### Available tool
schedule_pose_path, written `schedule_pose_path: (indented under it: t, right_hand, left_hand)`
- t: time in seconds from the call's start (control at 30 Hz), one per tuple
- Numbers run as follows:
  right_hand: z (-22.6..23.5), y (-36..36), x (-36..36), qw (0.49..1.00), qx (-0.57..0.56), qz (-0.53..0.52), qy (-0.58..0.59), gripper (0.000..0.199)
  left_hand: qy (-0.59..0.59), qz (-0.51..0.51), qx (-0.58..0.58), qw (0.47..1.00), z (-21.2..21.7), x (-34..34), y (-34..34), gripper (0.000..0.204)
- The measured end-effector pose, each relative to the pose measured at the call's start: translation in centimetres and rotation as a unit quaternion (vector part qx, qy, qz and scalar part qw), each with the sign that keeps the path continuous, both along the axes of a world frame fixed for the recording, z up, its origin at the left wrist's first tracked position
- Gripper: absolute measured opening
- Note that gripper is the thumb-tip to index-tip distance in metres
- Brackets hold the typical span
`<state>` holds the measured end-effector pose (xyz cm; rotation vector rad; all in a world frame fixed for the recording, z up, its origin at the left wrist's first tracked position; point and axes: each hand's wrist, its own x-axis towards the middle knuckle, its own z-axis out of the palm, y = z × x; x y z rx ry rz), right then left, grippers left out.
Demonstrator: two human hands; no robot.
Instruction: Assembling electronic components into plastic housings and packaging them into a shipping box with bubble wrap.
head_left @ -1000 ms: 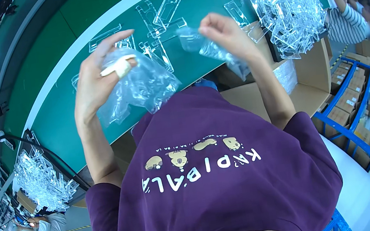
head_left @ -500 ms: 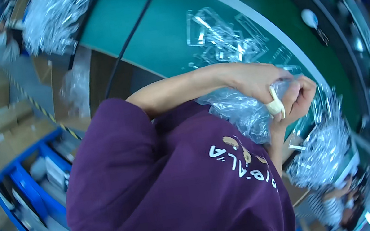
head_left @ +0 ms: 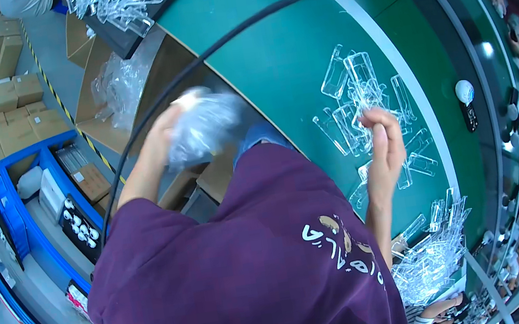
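Observation:
Off the table's left edge, my left hand (head_left: 163,135) grips a crumpled clear plastic bag (head_left: 206,128), which is smeared by motion. A pale wrap shows on one of that hand's fingers. Over the green table (head_left: 241,37), my right hand (head_left: 387,143) has its fingers curled in at the tips. Whatever they may pinch is see-through or hidden against the clear parts behind. Just beyond it lies a loose heap of clear plastic frame-like pieces (head_left: 334,77), several of them long and rectangular.
A larger pile of clear pieces (head_left: 432,263) stands near my right forearm, and another (head_left: 122,5) sits at the upper left. An open carton (head_left: 98,95) holds clear plastic bags. A black cable (head_left: 264,12) crosses the view. Blue shelving (head_left: 9,192) stands at left.
My hands were together at the bag over the table's near side and are now apart. The left has swung left with the bag, past the table edge; the right is by the heap.

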<state>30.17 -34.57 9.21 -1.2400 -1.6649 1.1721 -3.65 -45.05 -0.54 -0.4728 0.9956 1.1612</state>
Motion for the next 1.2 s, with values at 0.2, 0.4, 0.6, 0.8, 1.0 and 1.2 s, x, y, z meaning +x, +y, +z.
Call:
schedule_pose_path:
  t: [0.2,0.4,0.6,0.8,1.0,1.2]
  right_hand:
    - [-2.6,-2.0,3.7,0.974,-0.182,-0.136,0.0,0.022]
    - [-3.5,-1.7,3.1,0.963,-0.202,-0.154,-0.096,0.024]
    - [-4.6,-2.1,1.8,0.95,-0.26,-0.123,-0.122,0.021]
    - [-5.2,-2.2,1.3,0.941,-0.272,-0.111,-0.169,0.023]
    - [-5.1,-2.1,1.3,0.944,-0.268,-0.102,-0.165,0.021]
    - [-5.6,-2.4,0.9,0.944,-0.285,-0.064,-0.154,0.02]
  left_hand:
    - [0.406,0.275,-0.058,0.87,-16.7,-23.4,-3.8,0.031]
    - [0.555,0.219,-0.278,0.753,-23.0,-32.5,4.8,0.078]
    - [0.64,0.024,-0.247,0.727,-29.9,-37.5,5.0,0.059]
    - [0.575,-0.346,-0.215,0.71,-33.6,-36.1,3.5,0.057]
    - [0.71,-0.36,0.147,0.587,-36.7,-36.3,1.6,0.06]
    - [0.7,-0.569,-0.138,0.409,-32.2,-30.5,4.5,0.043]
